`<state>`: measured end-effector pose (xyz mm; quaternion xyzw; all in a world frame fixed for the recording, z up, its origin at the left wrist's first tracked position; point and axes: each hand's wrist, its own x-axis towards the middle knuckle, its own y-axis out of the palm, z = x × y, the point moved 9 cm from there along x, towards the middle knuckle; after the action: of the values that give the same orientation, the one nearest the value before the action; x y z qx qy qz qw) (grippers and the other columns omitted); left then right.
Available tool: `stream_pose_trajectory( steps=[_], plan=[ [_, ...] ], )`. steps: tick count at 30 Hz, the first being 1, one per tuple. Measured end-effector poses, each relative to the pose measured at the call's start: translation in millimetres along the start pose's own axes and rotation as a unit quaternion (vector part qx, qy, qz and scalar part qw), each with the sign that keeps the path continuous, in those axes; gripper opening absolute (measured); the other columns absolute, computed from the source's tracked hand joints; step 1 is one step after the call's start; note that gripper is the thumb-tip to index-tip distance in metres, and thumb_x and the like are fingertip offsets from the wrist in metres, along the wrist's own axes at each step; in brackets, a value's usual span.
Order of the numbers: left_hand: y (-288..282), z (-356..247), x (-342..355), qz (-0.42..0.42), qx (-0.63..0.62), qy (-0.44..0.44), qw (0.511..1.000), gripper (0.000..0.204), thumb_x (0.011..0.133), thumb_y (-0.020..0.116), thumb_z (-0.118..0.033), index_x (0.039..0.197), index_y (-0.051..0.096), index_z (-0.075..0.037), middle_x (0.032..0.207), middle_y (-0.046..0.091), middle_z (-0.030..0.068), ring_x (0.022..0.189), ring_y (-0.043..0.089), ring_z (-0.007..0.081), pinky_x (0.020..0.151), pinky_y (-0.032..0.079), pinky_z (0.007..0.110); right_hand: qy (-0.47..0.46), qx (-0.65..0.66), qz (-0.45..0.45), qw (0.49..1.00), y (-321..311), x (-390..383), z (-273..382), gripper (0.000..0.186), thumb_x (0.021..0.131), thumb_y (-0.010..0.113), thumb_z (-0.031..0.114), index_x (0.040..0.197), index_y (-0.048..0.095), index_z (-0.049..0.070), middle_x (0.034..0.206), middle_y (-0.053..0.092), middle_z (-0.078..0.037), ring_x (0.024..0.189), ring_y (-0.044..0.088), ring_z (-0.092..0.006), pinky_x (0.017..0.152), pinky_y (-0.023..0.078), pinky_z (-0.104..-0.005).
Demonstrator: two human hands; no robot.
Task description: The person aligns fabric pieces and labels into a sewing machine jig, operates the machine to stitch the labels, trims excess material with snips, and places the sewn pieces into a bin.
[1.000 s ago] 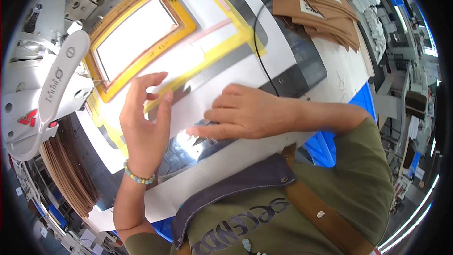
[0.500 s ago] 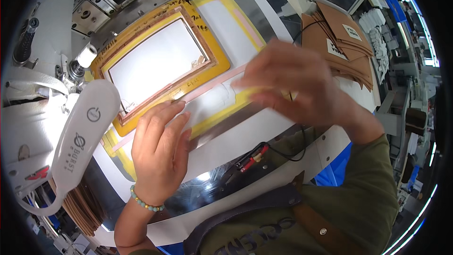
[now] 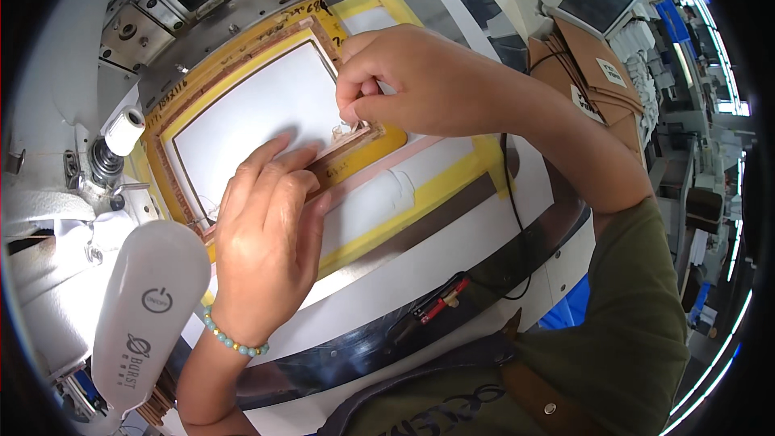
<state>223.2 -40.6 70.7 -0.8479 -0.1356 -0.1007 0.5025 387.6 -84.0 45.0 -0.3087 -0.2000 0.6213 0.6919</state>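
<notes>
The machine bed (image 3: 452, 270), a pale curved surface with a dark reflective band along its near edge, fills most of the head view. The grey metal machine head (image 3: 202, 0) stands at the far side of it, top left. A white rounded housing (image 3: 149, 307) with a power symbol lies at the lower left, beside the left forearm.

On the bed lies the yellow frame (image 3: 355, 234), a flat template edged in yellow tape. Its rectangular window is bordered by a brown inner rim and filled by a white fabric panel (image 3: 250, 109). The panel sits just left of centre, between the machine head and the two hands.

The left hand (image 3: 266, 238) lies palm down, fingers extended and slightly spread, pressing on the near edge of the frame; the fingertips (image 3: 278, 145) reach onto the white panel. A bead bracelet (image 3: 230, 341) circles the left wrist.

The right hand (image 3: 408, 77) comes in from the right, curled, with thumb and forefinger pinched on a small pale tab (image 3: 349, 131) at the near right corner of the window. What the tab is made of cannot be told.

A stack of brown cardboard pieces (image 3: 593, 73) lies at the upper right, well apart from the frame. A thin black cable (image 3: 510, 194) crosses the bed under the right forearm. A small red-and-black tool (image 3: 440, 300) rests on the dark band near the body
</notes>
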Motion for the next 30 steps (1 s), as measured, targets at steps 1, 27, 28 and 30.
stream_pose_trajectory(
  steps=[1, 27, 28, 30],
  plan=[
    [-3.4, -1.6, -2.1, -0.007, 0.008, 0.008, 1.0, 0.022, 0.087, 0.075, 0.008, 0.105, 0.064, 0.002, 0.121, 0.075, 0.0204, 0.127, 0.065, 0.0443, 0.104, 0.054, 0.05, 0.006, 0.011, 0.015, 1.0, 2.7, 1.2, 0.5, 0.015, 0.096, 0.075, 0.014, 0.094, 0.076, -0.001, 0.087, 0.058, -0.005, 0.078, 0.055, -0.0161, 0.072, 0.045, -0.0337],
    [59.8, -41.2, -43.7, 0.158, 0.025, -0.059, 0.985, 0.106, 0.089, 0.078, -0.054, 0.166, 0.033, 0.003, 0.165, 0.03, 0.0412, 0.152, 0.03, 0.0627, 0.124, 0.028, 0.066, -0.127, -0.119, -0.066, 0.983, 9.4, 6.6, 22.2, 0.011, 0.089, 0.077, 0.012, 0.086, 0.085, 0.006, 0.097, 0.064, -0.004, 0.104, 0.055, -0.0224, 0.099, 0.044, -0.0382],
    [62.2, -39.6, -42.9, 0.157, 0.019, -0.07, 0.985, 0.107, 0.09, 0.076, -0.056, 0.167, 0.03, 0.003, 0.166, 0.03, 0.0411, 0.152, 0.029, 0.0624, 0.124, 0.027, 0.066, -0.14, -0.116, -0.071, 0.981, 8.6, 5.7, 24.2, 0.011, 0.088, 0.077, 0.013, 0.086, 0.085, 0.006, 0.096, 0.064, -0.005, 0.104, 0.055, -0.0221, 0.098, 0.044, -0.0382],
    [67.4, -35.0, -40.6, 0.156, 0.014, -0.082, 0.984, 0.109, 0.091, 0.074, -0.058, 0.168, 0.027, 0.003, 0.166, 0.029, 0.0411, 0.153, 0.029, 0.0622, 0.125, 0.025, 0.066, -0.137, -0.126, -0.067, 0.98, 9.4, 6.5, 23.5, 0.011, 0.088, 0.078, 0.014, 0.086, 0.085, 0.007, 0.096, 0.065, -0.005, 0.104, 0.055, -0.0219, 0.098, 0.043, -0.0389]
  ],
)
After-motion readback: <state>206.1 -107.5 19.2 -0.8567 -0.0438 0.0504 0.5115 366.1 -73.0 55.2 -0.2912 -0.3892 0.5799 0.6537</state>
